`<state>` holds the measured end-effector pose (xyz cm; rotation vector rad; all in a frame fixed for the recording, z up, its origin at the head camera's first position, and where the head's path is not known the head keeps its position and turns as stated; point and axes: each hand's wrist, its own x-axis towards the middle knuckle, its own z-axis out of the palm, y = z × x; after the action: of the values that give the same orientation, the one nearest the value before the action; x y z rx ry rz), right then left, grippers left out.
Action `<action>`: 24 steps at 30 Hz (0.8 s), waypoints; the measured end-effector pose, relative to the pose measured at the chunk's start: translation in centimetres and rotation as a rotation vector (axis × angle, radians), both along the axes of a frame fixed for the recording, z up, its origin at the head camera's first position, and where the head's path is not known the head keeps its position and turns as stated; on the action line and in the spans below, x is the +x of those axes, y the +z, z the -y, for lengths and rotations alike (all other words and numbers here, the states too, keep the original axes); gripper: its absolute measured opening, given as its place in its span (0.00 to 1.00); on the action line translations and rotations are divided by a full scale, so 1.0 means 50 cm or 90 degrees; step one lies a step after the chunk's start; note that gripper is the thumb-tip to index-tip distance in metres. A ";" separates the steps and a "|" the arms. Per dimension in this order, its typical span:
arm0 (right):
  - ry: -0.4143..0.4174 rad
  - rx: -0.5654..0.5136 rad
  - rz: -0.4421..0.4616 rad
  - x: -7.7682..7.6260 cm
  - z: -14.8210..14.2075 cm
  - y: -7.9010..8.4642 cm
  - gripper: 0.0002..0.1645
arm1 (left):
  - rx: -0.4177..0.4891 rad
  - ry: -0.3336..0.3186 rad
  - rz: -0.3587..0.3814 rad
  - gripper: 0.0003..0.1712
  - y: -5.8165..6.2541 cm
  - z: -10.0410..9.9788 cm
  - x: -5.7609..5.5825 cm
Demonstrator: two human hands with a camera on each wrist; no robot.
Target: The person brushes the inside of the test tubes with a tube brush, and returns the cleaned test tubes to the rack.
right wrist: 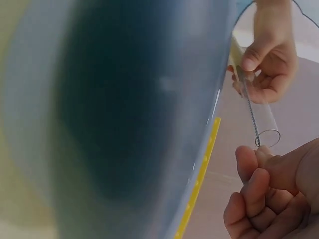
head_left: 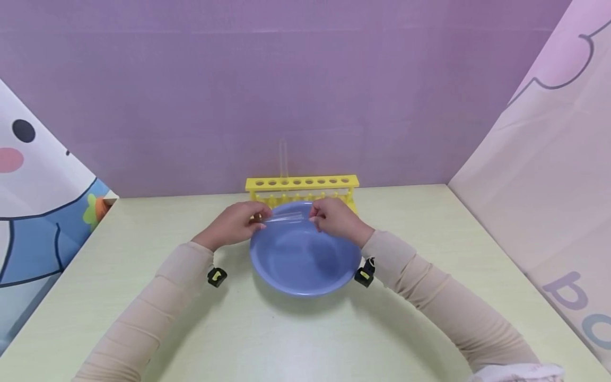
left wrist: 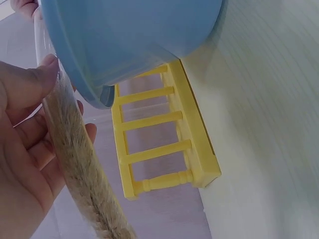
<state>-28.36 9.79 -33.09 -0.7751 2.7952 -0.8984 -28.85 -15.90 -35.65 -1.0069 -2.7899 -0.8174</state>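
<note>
Over the far side of a blue basin (head_left: 305, 260), my left hand (head_left: 238, 220) grips a clear test tube (head_left: 286, 218) between thumb and fingers. Tan bristles of a test tube brush (left wrist: 82, 149) run along the tube through the left hand. Its twisted wire (right wrist: 252, 115) reaches the tube's open mouth. There my right hand (head_left: 334, 217) pinches the wire's end, thumb against curled fingers. A yellow test tube rack (head_left: 305, 183) stands right behind the basin, with another clear test tube (head_left: 284, 159) upright in it.
All this stands on a pale wood-grain table (head_left: 296, 345). Behind the rack rises a purple backdrop (head_left: 305, 95). Printed cloth panels (head_left: 549, 185) close off both sides. A small black and yellow device (head_left: 365, 271) sits by the right wrist, with another (head_left: 217, 276) by the left.
</note>
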 end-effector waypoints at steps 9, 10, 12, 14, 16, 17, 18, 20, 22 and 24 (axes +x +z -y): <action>0.031 0.053 -0.121 -0.002 -0.006 -0.005 0.08 | -0.001 0.010 0.012 0.12 -0.005 -0.002 -0.002; 0.035 0.058 -0.137 -0.003 -0.008 -0.006 0.08 | -0.002 0.012 0.016 0.12 -0.006 -0.002 -0.002; 0.041 0.071 -0.165 -0.005 -0.009 -0.009 0.08 | -0.004 0.014 0.021 0.11 -0.008 -0.002 -0.003; 0.043 0.082 -0.184 -0.005 -0.011 -0.010 0.08 | -0.004 0.014 0.021 0.11 -0.009 -0.002 -0.002; 0.041 0.092 -0.197 -0.006 -0.012 -0.011 0.07 | -0.003 0.011 0.021 0.11 -0.009 -0.001 -0.001; 0.038 0.095 -0.203 -0.006 -0.013 -0.011 0.08 | -0.003 0.009 0.020 0.12 -0.009 -0.001 -0.001; 0.036 0.101 -0.211 -0.006 -0.014 -0.010 0.08 | -0.004 0.008 0.019 0.11 -0.009 0.000 -0.001; 0.030 0.113 -0.232 -0.007 -0.015 -0.009 0.09 | -0.005 0.008 0.016 0.11 -0.008 0.001 0.000; 0.029 0.126 -0.256 -0.007 -0.016 -0.008 0.11 | -0.005 0.007 0.013 0.12 -0.007 0.003 0.000; 0.029 0.139 -0.275 -0.008 -0.017 -0.006 0.11 | -0.005 0.007 0.012 0.12 -0.008 0.005 0.000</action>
<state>-28.75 10.62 -33.37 -1.1024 3.1488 -0.4463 -28.87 -16.15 -36.03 -0.9887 -2.8139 -0.8187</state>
